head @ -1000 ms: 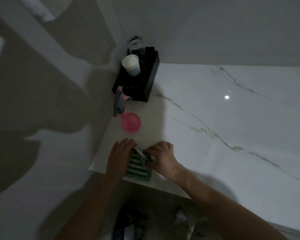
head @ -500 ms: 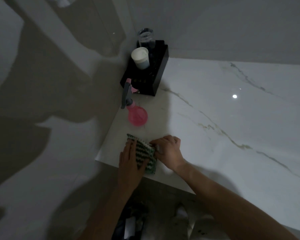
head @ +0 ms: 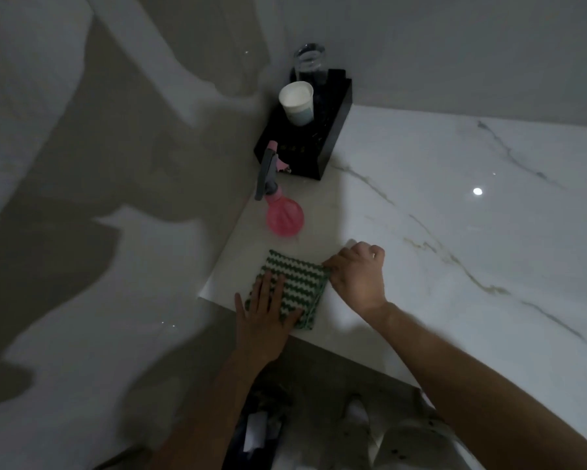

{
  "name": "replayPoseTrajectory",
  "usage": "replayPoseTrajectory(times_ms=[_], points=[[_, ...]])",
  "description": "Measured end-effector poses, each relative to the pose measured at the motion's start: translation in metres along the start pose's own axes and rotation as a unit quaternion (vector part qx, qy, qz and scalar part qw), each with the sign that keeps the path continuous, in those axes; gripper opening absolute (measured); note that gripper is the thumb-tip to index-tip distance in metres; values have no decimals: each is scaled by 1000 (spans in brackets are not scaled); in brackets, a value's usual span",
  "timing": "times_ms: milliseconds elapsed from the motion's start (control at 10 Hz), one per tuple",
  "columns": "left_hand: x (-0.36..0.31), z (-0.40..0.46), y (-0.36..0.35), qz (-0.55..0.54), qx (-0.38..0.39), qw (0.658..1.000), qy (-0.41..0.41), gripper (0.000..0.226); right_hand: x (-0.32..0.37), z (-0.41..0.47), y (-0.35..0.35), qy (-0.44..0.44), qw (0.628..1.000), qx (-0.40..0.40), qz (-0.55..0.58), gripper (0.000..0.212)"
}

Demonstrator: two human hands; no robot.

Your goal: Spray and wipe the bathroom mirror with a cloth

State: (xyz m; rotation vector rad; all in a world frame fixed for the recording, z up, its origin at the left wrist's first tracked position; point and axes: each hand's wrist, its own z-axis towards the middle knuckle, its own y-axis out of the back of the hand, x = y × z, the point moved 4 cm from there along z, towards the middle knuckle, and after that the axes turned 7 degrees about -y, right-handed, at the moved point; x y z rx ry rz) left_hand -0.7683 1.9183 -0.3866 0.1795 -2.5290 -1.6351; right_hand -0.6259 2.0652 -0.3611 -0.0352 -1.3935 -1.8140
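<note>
Under the flat left hand (head: 263, 318) lies the cloth (head: 300, 288).

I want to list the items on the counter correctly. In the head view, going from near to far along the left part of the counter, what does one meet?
Left hand pressing flat on the green-and-white cloth → pink spray bottle → black stand holding a white cup → clear glass at the far end.

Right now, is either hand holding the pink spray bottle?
No, the pink spray bottle stands untouched while the left hand and right hand handle the green-and-white cloth.
</note>
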Motion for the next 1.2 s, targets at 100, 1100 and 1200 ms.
replayPoseTrajectory(times_ms=[100,1100,1200], points=[[-1,0,15,-44,-70,997,11,103,-5,-3,-2,-28,999,7,-22,16],[32,6,8,-13,-137,989,-59,68,38,-61,-31,-7,968,236,-85,67],[26,-3,7,-45,-175,982,-50,68,40,-68,-19,-1,979,188,-74,62]])
